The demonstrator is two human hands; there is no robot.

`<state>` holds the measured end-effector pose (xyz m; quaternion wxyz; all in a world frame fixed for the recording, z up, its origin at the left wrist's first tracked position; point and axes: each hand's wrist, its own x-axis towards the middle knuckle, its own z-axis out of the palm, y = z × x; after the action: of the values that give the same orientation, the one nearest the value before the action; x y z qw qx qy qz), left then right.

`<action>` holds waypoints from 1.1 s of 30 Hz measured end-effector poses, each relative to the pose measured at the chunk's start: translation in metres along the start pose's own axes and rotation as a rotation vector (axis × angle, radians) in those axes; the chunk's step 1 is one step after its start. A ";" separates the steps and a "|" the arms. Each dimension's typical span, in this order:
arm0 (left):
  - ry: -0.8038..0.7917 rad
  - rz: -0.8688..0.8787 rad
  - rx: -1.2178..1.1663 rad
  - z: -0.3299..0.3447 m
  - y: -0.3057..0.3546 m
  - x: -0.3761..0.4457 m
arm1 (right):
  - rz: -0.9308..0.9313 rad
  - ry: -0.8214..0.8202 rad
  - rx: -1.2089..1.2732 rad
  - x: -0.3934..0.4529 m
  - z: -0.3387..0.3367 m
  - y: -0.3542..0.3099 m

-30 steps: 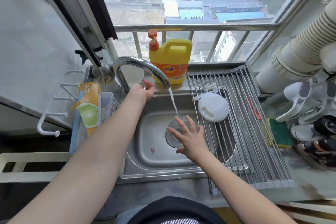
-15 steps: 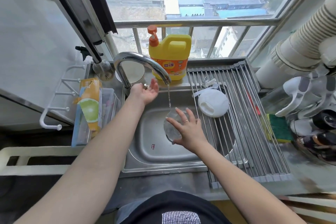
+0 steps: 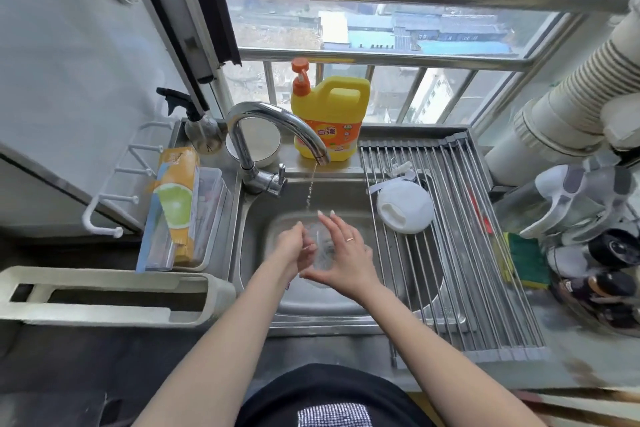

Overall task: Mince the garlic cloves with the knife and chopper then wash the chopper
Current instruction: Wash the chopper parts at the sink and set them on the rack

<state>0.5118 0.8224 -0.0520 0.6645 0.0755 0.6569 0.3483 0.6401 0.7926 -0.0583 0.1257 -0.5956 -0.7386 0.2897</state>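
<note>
Under a barred window, a steel sink (image 3: 256, 274) set in a grey counter, with both hands on a clear chopper bowl (image 3: 320, 250).

Water trickles thinly from the curved tap (image 3: 277, 121). The left hand (image 3: 296, 248) touches the bowl's left side with fingers together; the right hand (image 3: 343, 253) cups its right side, fingers spread. On the roll-up drying rack (image 3: 460, 253) to the right lies the white chopper lid (image 3: 405, 206). A yellow detergent jug (image 3: 329, 118) stands on the far ledge.
</note>
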 end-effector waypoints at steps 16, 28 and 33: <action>-0.101 0.020 0.011 -0.017 -0.005 -0.002 | -0.033 0.089 -0.016 -0.004 -0.006 0.006; -0.084 -0.045 0.108 -0.008 -0.015 -0.007 | 0.554 0.291 -0.206 -0.055 -0.038 0.059; -0.078 -0.055 0.027 -0.006 -0.013 -0.010 | 0.588 0.150 -0.110 -0.059 -0.038 0.077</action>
<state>0.5119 0.8047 -0.0518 0.6979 0.0800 0.6367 0.3180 0.7373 0.7563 -0.0629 0.0583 -0.8095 -0.5378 0.2283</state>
